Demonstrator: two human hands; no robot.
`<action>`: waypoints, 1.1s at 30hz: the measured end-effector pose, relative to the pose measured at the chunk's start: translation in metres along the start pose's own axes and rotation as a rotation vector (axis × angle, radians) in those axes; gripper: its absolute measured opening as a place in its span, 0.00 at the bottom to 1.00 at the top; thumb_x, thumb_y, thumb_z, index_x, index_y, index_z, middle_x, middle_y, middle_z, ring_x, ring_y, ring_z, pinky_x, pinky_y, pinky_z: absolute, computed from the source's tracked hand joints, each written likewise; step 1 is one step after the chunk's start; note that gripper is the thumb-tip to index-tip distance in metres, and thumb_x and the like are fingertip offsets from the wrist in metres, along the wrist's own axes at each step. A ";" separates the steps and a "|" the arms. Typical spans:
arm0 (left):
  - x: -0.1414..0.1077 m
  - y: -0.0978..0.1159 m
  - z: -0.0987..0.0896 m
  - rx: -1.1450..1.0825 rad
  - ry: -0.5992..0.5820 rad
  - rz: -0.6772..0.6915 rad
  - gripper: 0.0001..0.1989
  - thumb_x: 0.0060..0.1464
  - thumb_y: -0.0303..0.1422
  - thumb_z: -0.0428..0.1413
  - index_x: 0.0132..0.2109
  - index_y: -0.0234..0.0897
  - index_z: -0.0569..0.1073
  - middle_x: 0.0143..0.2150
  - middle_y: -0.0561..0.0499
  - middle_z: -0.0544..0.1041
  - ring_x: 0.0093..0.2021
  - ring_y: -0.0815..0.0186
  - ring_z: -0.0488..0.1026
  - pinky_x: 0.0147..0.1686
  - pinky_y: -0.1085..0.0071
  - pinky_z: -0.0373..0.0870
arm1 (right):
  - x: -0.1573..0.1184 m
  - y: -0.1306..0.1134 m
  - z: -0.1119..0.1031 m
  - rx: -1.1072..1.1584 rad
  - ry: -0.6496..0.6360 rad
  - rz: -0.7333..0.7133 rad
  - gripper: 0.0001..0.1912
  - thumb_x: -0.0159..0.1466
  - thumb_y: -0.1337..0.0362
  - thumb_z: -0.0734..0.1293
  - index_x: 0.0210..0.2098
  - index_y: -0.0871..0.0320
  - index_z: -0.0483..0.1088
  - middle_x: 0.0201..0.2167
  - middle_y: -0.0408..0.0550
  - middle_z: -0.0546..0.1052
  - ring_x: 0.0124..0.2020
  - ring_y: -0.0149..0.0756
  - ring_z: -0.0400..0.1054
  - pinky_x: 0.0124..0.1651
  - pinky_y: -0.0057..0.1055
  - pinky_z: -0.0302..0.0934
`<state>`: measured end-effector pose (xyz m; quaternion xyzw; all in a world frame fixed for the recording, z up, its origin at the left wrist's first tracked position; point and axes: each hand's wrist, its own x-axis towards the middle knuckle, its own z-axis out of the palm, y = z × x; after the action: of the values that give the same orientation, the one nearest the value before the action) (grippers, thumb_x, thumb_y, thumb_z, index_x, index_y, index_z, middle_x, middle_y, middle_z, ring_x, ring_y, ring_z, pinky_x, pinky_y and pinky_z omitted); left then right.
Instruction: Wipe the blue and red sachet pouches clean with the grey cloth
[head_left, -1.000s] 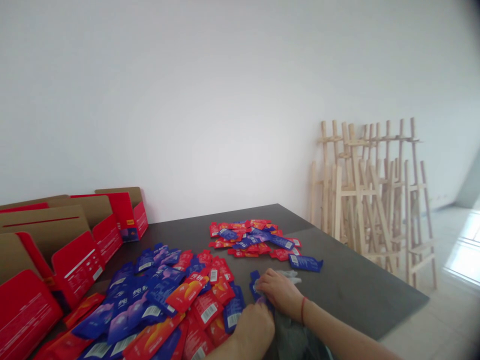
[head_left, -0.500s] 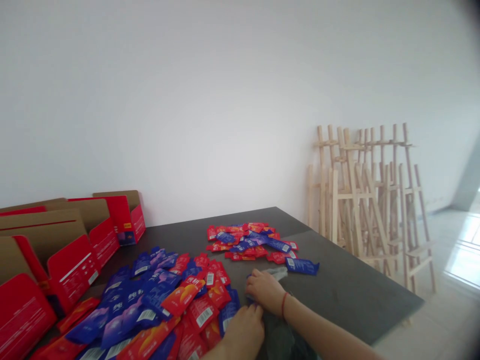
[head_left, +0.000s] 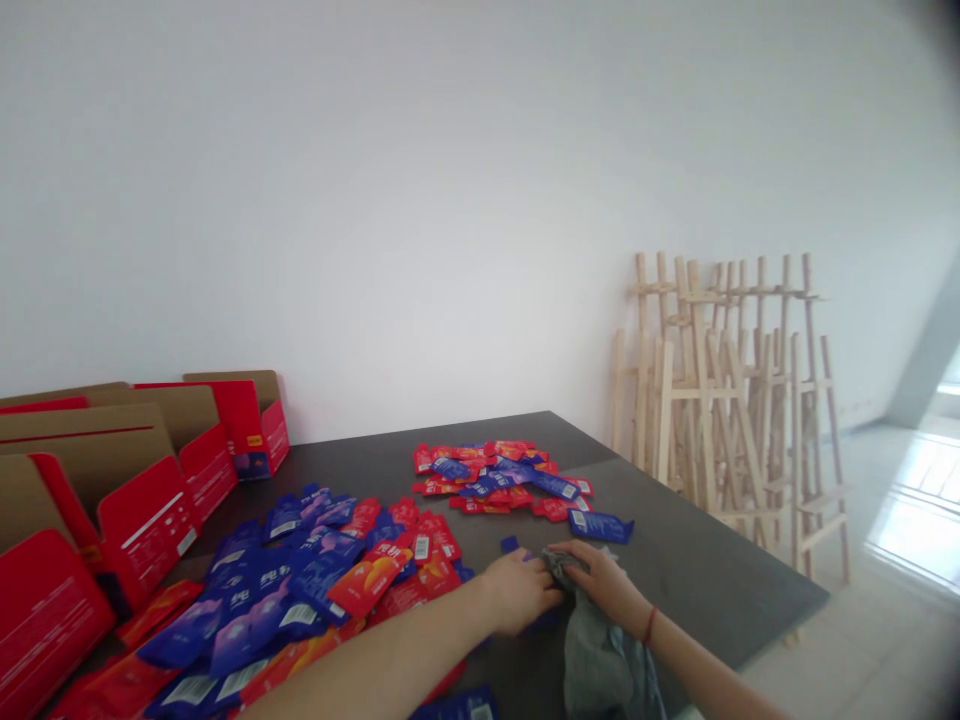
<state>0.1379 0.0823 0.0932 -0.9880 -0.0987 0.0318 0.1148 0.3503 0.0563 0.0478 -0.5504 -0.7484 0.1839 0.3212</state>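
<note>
Red cardboard cartons [head_left: 142,530] stood open at far left on the dark counter [head_left: 697,560]. Blue and red sachets [head_left: 300,585] lay spread flat in loose heaps. The left hand [head_left: 517,590] curled against the top of a grey cloth [head_left: 596,650]; grip impossible to tell. The right hand [head_left: 604,585] clenched the cloth, bunching it so the rest hung down. Wooden easels [head_left: 720,400] leaned at right against the wall [head_left: 450,200].

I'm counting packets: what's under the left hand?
Blue packet pieces show past the left hand and below it; the rest is covered, so their number can't be told.
</note>
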 end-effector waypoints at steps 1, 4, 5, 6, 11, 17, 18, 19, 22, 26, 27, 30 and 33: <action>0.004 -0.002 -0.002 0.038 0.002 0.028 0.22 0.54 0.30 0.65 0.55 0.39 0.73 0.51 0.47 0.78 0.54 0.57 0.71 0.51 0.61 0.67 | -0.002 0.002 -0.001 0.029 0.010 0.025 0.20 0.64 0.65 0.60 0.52 0.57 0.76 0.51 0.53 0.80 0.54 0.45 0.72 0.61 0.43 0.62; 0.007 -0.005 -0.011 0.141 0.049 0.058 0.02 0.61 0.29 0.60 0.42 0.39 0.76 0.46 0.47 0.78 0.51 0.59 0.72 0.47 0.63 0.67 | -0.007 0.002 -0.004 0.045 0.028 0.056 0.20 0.64 0.63 0.60 0.51 0.56 0.77 0.51 0.54 0.80 0.54 0.46 0.72 0.60 0.44 0.62; 0.004 -0.005 -0.015 0.155 0.064 0.056 0.03 0.64 0.28 0.57 0.39 0.38 0.76 0.44 0.47 0.78 0.50 0.59 0.72 0.45 0.64 0.67 | -0.008 0.001 -0.006 0.037 0.033 0.052 0.20 0.64 0.63 0.60 0.51 0.56 0.77 0.50 0.54 0.80 0.54 0.47 0.72 0.60 0.44 0.62; -0.001 -0.004 -0.017 0.157 0.083 0.043 0.06 0.66 0.28 0.55 0.39 0.37 0.75 0.43 0.47 0.78 0.48 0.60 0.72 0.42 0.65 0.68 | -0.009 -0.002 -0.008 0.029 0.034 0.042 0.19 0.65 0.63 0.60 0.50 0.56 0.77 0.50 0.54 0.80 0.54 0.47 0.72 0.61 0.44 0.62; -0.033 0.020 -0.011 0.103 0.155 -0.143 0.04 0.68 0.27 0.52 0.45 0.35 0.72 0.43 0.48 0.76 0.39 0.62 0.74 0.26 0.67 0.67 | -0.017 -0.029 -0.007 -0.002 -0.014 -0.076 0.19 0.65 0.67 0.61 0.51 0.56 0.77 0.50 0.54 0.79 0.54 0.46 0.70 0.60 0.43 0.62; -0.038 0.058 0.017 0.104 0.040 -0.203 0.07 0.65 0.24 0.52 0.48 0.32 0.72 0.41 0.44 0.77 0.35 0.58 0.77 0.24 0.65 0.71 | -0.009 -0.068 0.023 -0.234 -0.266 -0.277 0.18 0.62 0.72 0.63 0.48 0.56 0.78 0.47 0.52 0.80 0.50 0.46 0.70 0.54 0.39 0.64; -0.037 0.060 0.020 0.102 0.026 -0.200 0.06 0.65 0.23 0.53 0.47 0.32 0.73 0.40 0.43 0.77 0.35 0.57 0.78 0.24 0.65 0.72 | -0.002 -0.071 0.028 -0.321 -0.294 -0.271 0.17 0.63 0.73 0.63 0.46 0.56 0.79 0.46 0.53 0.80 0.50 0.47 0.70 0.53 0.39 0.64; -0.035 0.061 0.021 0.096 0.011 -0.201 0.06 0.64 0.23 0.53 0.46 0.32 0.73 0.39 0.43 0.78 0.34 0.57 0.78 0.25 0.65 0.72 | 0.006 -0.073 0.032 -0.398 -0.306 -0.252 0.16 0.64 0.73 0.63 0.45 0.58 0.79 0.46 0.54 0.80 0.50 0.47 0.69 0.52 0.38 0.64; -0.032 0.059 0.019 0.075 -0.038 -0.198 0.05 0.64 0.23 0.53 0.40 0.32 0.74 0.35 0.44 0.77 0.32 0.57 0.78 0.25 0.64 0.73 | 0.028 -0.075 0.039 -0.509 -0.299 -0.192 0.15 0.65 0.74 0.61 0.44 0.62 0.79 0.45 0.58 0.79 0.51 0.51 0.68 0.49 0.40 0.63; -0.031 0.058 0.014 0.075 -0.057 -0.210 0.06 0.65 0.23 0.52 0.41 0.32 0.74 0.36 0.45 0.77 0.32 0.57 0.78 0.25 0.64 0.74 | 0.026 -0.074 0.036 -0.509 -0.294 -0.197 0.16 0.65 0.75 0.61 0.47 0.61 0.78 0.48 0.56 0.78 0.52 0.49 0.67 0.52 0.39 0.62; -0.030 0.057 0.013 0.075 -0.057 -0.217 0.05 0.65 0.23 0.52 0.41 0.32 0.74 0.36 0.45 0.78 0.32 0.57 0.78 0.25 0.64 0.74 | 0.020 -0.074 0.034 -0.499 -0.294 -0.207 0.17 0.65 0.74 0.62 0.48 0.59 0.77 0.48 0.53 0.78 0.52 0.47 0.67 0.53 0.38 0.62; -0.031 0.055 0.008 0.080 -0.026 -0.210 0.05 0.65 0.23 0.53 0.44 0.33 0.74 0.39 0.46 0.78 0.35 0.58 0.78 0.27 0.64 0.73 | 0.000 -0.067 0.024 -0.470 -0.298 -0.242 0.16 0.66 0.73 0.61 0.48 0.57 0.76 0.48 0.50 0.78 0.51 0.43 0.67 0.54 0.35 0.62; -0.035 0.049 -0.002 0.099 0.030 -0.176 0.04 0.66 0.26 0.54 0.43 0.35 0.74 0.40 0.48 0.78 0.38 0.59 0.77 0.29 0.64 0.73 | -0.011 -0.052 0.008 -0.533 -0.324 -0.245 0.16 0.65 0.75 0.61 0.45 0.57 0.76 0.46 0.51 0.78 0.50 0.45 0.67 0.52 0.37 0.63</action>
<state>0.1128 0.0275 0.0848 -0.9689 -0.1819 0.0115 0.1672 0.3106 0.0293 0.0715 -0.4847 -0.8721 0.0266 0.0625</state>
